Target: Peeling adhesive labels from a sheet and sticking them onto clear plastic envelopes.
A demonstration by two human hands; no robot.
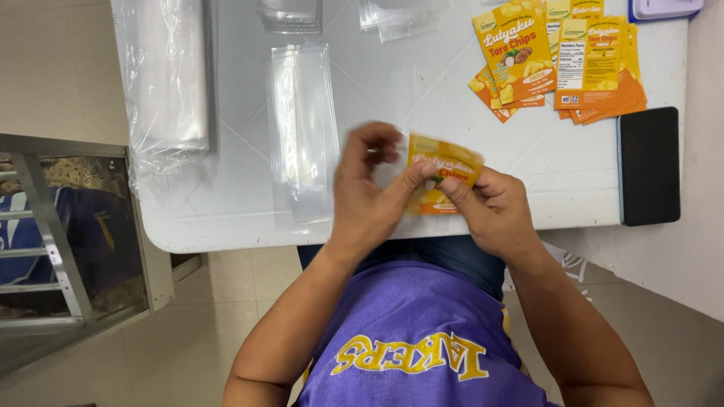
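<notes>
At the near edge of the white desk [226, 218], the left hand [366, 192] and the right hand [490, 211] both pinch one orange snack label [445, 169], each grip closed on it with fingertips, just above the desk rim. Left of this label lies one long clear plastic bag [302, 128] with free desk surface around it, and further left one thick pack of clear bags [167, 75] reaches the desk's left edge. Right of the label there is one black phone [648, 166] at the right edge, and behind it one fanned pile of orange labels [562, 60], too overlapped to count.

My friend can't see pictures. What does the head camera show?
Two hands, left hand and right hand, hold an orange printed label over a white table. More orange labels and clear plastic bags lie on it.
</notes>
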